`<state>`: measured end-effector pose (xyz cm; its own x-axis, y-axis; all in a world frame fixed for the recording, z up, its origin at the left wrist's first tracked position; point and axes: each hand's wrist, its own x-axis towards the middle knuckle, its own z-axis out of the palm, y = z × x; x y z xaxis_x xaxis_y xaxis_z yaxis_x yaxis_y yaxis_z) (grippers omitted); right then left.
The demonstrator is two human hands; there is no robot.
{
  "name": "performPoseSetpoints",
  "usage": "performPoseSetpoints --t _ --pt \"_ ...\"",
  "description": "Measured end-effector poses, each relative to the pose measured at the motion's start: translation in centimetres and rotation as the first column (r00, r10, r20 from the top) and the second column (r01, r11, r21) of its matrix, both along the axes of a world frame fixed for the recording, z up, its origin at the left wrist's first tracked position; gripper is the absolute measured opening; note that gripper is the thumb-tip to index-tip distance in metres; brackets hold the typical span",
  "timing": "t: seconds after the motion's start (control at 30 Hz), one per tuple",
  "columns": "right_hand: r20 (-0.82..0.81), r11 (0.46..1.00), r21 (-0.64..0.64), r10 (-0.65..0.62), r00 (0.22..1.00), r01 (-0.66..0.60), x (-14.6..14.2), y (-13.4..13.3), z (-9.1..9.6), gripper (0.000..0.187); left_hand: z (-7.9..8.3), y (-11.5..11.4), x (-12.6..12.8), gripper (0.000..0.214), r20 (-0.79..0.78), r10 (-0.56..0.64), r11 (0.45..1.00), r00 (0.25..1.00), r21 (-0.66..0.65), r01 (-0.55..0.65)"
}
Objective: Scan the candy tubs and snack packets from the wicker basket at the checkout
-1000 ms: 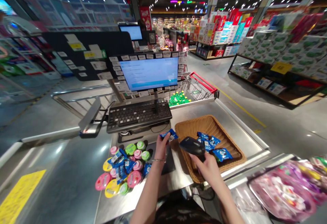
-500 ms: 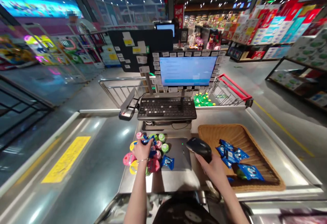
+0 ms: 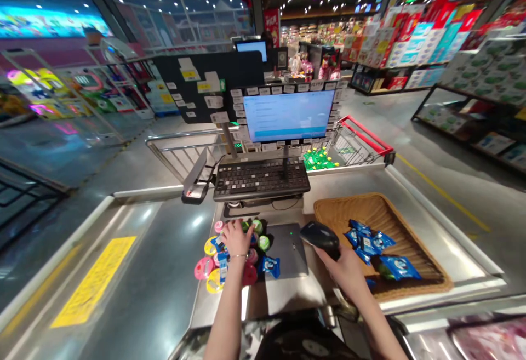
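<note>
At the metal supermarket checkout counter (image 3: pixel 349 182), my left hand (image 3: pixel 237 239) spreads over tubs (image 3: pixel 204 268), right hand (image 3: pixel 343 267) gripping a barcode scanner (image 3: pixel 319 236).

Lit monitor (image 3: pixel 290 116) standing behind keyboard (image 3: pixel 263 178), small paper labels (image 3: pixel 237 92) stuck round its frame. Dark panel (image 3: pixel 242 72) just left of monitor, white and yellow labels on it. Second lit monitor (image 3: pixel 251 50) farther back. Metal railing (image 3: pixel 187 136) behind keyboard, leftward. Shopping cart (image 3: pixel 367 136) with red bar beyond; green bottles (image 3: pixel 318 159) in it, yellow caps. Yellow sheet (image 3: pixel 95 280) flat at far left. Yellow line (image 3: pixel 444 191) on floor (image 3: pixel 406 124), right. Stacked boxes (image 3: pixel 429 39) farther off.
</note>
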<state>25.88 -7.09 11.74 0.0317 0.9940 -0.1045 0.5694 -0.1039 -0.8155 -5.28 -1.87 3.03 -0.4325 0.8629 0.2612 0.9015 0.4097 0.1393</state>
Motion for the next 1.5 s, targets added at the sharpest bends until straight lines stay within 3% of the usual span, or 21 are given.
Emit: performPoseSetpoints --t 0.07,0.13,0.23,0.37,0.47,0.53,0.63,0.77,0.87,1.0,1.1,1.27,1.33,1.43,1.5 --pt "0.011 0.998 0.038 -0.049 0.999 0.049 0.9 0.1 0.0 0.047 0.6 0.9 1.9 0.043 0.045 -0.122 0.988 0.992 0.104 0.116" --pt "0.029 0.99 0.074 -0.121 0.992 0.119 2.1 0.1 0.0 0.046 1.4 2.1 4.6 0.039 0.119 -0.319 0.933 0.94 0.212 0.29" --pt "0.028 0.965 0.1 -0.244 0.969 0.24 4.6 -0.1 -0.1 0.046 2.6 4.2 10.2 0.034 0.238 -0.612 0.782 0.754 0.32 0.534" --pt "0.029 0.899 0.076 -0.435 0.9 0.432 8.7 -1.0 -0.3 0.047 3.5 6.9 19.0 0.03 0.334 -0.808 0.58 0.486 0.305 0.755" --pt "0.024 0.841 0.084 -0.539 0.842 0.535 11.8 -2.0 0.0 0.047 2.8 9.2 25.6 0.031 0.385 -0.837 0.467 0.388 0.133 0.874" --pt "0.022 0.806 0.069 -0.59 0.807 0.588 13.4 -2.7 0.3 0.046 1.7 10.9 29.7 0.035 0.429 -0.811 0.379 0.398 -0.133 0.916" --pt "0.008 0.759 0.072 -0.649 0.761 0.647 15.0 -3.5 0.7 0.042 -0.7 12.6 35.0 0.037 0.463 -0.8 0.256 0.381 -0.311 0.915" --pt "-0.015 0.738 0.059 -0.673 0.74 0.672 16.2 -4.3 0.6 0.037 -3.9 12.7 39.2 0.073 0.455 -0.806 0.149 0.378 -0.463 0.874" --pt "-0.032 0.746 0.039 -0.664 0.747 0.665 17.0 -4.6 0.2 0.035 -5.4 12.4 40.3 0.097 0.42 -0.821 0.129 0.387 -0.525 0.841" --pt "-0.042 0.742 0.03 -0.668 0.743 0.669 17.7 -4.6 -0.3 0.036 -5.5 12.4 40.4 0.083 0.388 -0.833 0.137 0.395 -0.547 0.826" --pt "-0.042 0.738 0.036 -0.672 0.739 0.674 17.7 -4.3 -0.3 0.037 -4.2 12.6 40.0 0.074 0.375 -0.834 0.17 0.404 -0.522 0.836" --pt "-0.048 0.753 0.058 -0.654 0.755 0.655 17.3 -3.7 0.2 0.038 -0.6 12.8 37.3 0.066 0.391 -0.817 0.258 0.424 -0.409 0.875" --pt "-0.047 0.769 0.071 -0.634 0.772 0.636 16.9 -3.5 0.3 0.039 0.9 12.4 35.2 0.06 0.438 -0.801 0.307 0.409 -0.286 0.908" --pt "-0.045 0.798 0.109 -0.592 0.805 0.593 16.0 -3.1 0.4 0.041 2.6 11.1 31.7 0.055 0.501 -0.811 0.381 0.302 0.059 0.923" --pt "-0.031 0.827 0.13 -0.549 0.835 0.548 15.2 -2.9 0.6 0.041 3.5 9.9 29.5 0.052 0.496 -0.831 0.403 0.253 0.223 0.888"
